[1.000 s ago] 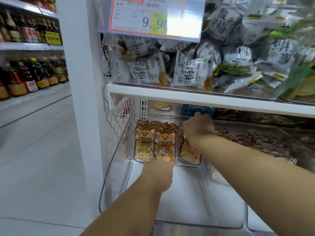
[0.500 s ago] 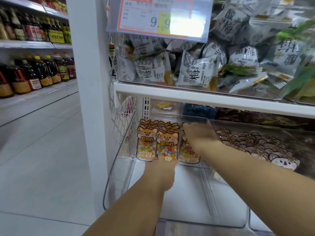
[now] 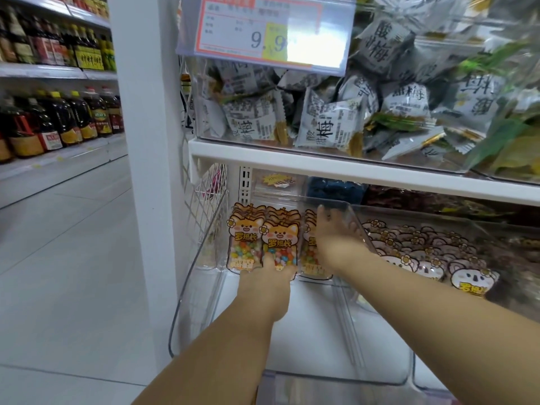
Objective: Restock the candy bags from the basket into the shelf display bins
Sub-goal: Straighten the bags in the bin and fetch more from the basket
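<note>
Our left hand (image 3: 264,277) pinches the candy bags (image 3: 280,244) at the bottom, right hand (image 3: 336,241) flat against them; we'd square them toward the clear bin (image 3: 306,331) back.

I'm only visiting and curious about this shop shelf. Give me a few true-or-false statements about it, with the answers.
1. The left hand and the right hand both reach into the clear bin on the lower shelf. True.
2. The candy bags stand upright in side-by-side rows. True.
3. The price tag hangs on the lower bin. False: it hangs on the upper bin, which holds white packets.
4. The shelves across the aisle hold cereal boxes. False: they hold dark bottles.
5. The candy bags hold plain brown sweets. False: the sweets are many-coloured.
</note>
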